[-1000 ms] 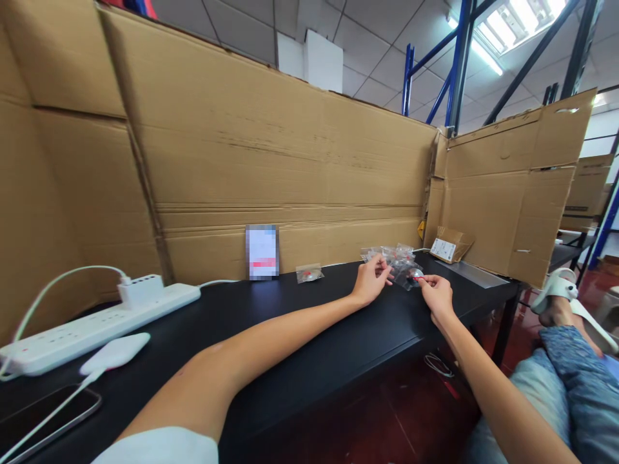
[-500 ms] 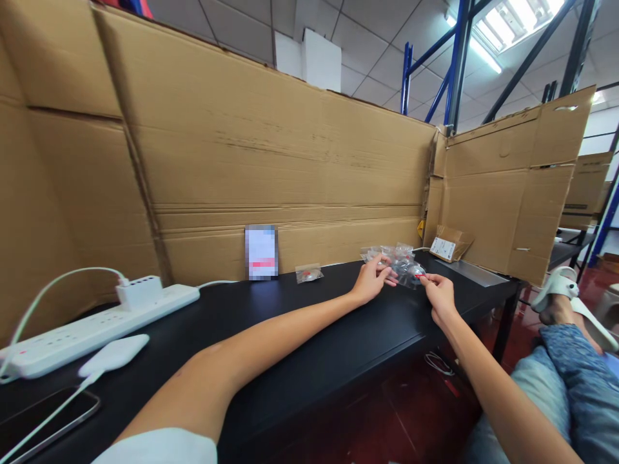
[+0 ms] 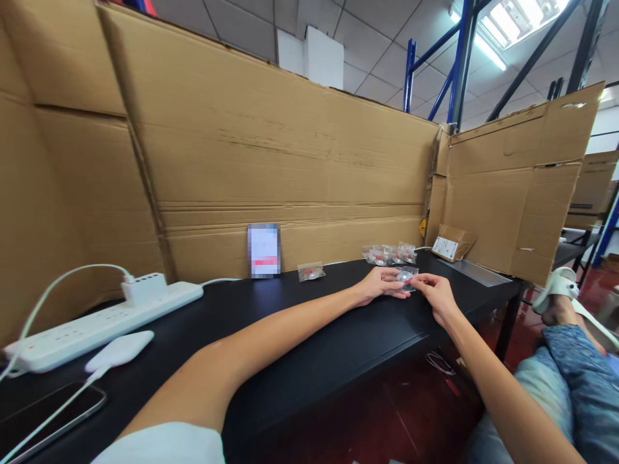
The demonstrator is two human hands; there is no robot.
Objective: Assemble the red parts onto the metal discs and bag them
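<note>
Between my two hands is a small clear plastic bag [image 3: 404, 276] with a round silvery item and something red in it. My left hand [image 3: 378, 285] is closed on the bag's left side, thumb above and fingers below. At the right edge, my right hand [image 3: 438, 295] pinches the bag near the red part. Just behind my hands, several similar clear bags [image 3: 391, 254] lie in a cluster on the black table [image 3: 300, 335]. Another such bag [image 3: 310, 272] lies alone farther left, close to the cardboard wall.
A tall cardboard wall [image 3: 290, 148] runs behind the table. A blurred upright card [image 3: 264, 251] leans there. On the left lie a white power strip [image 3: 97, 322], a white charging pad [image 3: 120, 350] and a phone [image 3: 53, 419]. A small cardboard package [image 3: 452, 243] sits at the right.
One bag has come away from the cluster toward me, and the others stay behind. My left hand has moved right and closed on it; my right hand still pinches it.
</note>
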